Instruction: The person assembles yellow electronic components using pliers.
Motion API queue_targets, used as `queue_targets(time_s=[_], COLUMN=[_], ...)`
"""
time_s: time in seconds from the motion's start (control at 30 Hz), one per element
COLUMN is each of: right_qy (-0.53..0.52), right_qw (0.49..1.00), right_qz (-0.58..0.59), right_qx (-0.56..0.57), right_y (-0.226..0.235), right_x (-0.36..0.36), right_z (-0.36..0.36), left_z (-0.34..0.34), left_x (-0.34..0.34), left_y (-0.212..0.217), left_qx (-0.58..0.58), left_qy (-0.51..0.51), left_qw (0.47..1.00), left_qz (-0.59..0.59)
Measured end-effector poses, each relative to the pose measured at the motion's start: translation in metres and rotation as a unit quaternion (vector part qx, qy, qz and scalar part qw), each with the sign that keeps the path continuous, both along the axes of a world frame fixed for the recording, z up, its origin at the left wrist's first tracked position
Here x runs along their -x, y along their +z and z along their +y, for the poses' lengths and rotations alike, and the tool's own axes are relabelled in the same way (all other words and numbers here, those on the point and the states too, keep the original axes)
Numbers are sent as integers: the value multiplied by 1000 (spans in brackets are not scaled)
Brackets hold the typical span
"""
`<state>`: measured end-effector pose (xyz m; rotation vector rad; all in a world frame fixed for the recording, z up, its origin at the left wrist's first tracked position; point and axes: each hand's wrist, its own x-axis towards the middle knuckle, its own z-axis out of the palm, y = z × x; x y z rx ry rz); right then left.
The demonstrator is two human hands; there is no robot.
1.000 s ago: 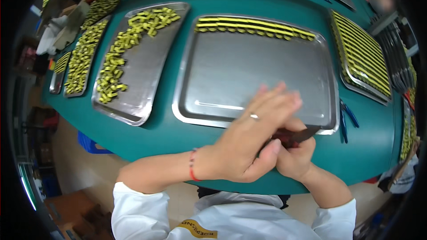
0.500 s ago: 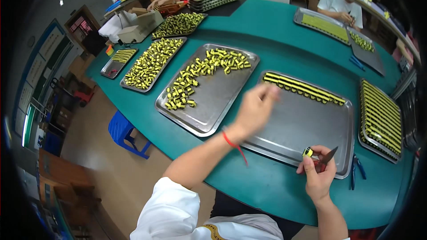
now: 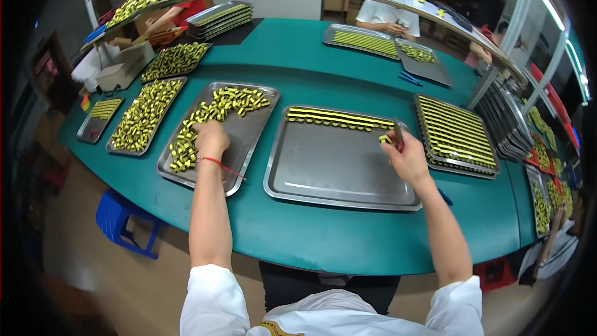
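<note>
Head view: right hand (image 3: 407, 158) pinches a dark slim tweezer-like tool (image 3: 397, 132), tips holding one small yellow-and-black block (image 3: 385, 139) at the right end of the neat rows of yellow-and-black blocks (image 3: 339, 118). Those rows lie along the far edge of the wide steel tray (image 3: 323, 177), mostly bare. Left hand (image 3: 210, 139), red string at the wrist, rests fingers-down on the loose heap of yellow-and-black blocks (image 3: 217, 109) in the neighbouring steel tray (image 3: 239, 155); grip hidden, cannot tell. Both trays sit on the green curved table (image 3: 348, 236). Further right, a full tray of striped rows (image 3: 454, 130).
</note>
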<state>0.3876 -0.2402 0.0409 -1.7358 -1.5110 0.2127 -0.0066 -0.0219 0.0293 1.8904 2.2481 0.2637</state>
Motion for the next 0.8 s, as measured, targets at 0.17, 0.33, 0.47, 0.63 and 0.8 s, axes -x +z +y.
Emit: queue_targets(time_s=[0.17, 0.33, 0.47, 0.63, 0.8], right_qy=[-69, -87, -94, -106, -98], right_qw=[970, 953, 953, 948, 966], right_qz=[-179, -253, -238, -245, -192], right_qx=[148, 145, 165, 172, 144], right_y=[-3, -23, -23, -22, -10], right_x=[-20, -29, -23, -24, -13], right_z=[41, 63, 76, 77, 62], left_z=[0, 4, 1, 2, 10], left_x=[14, 17, 26, 29, 14], left_y=[4, -4, 3, -2, -4], left_qx=[15, -35, -10, -52, -208], left_qy=[-9, -51, -16, -41, -137], left_qw=[1000, 997, 1000, 997, 950], left_qz=[-11, -49, -8, -27, -188])
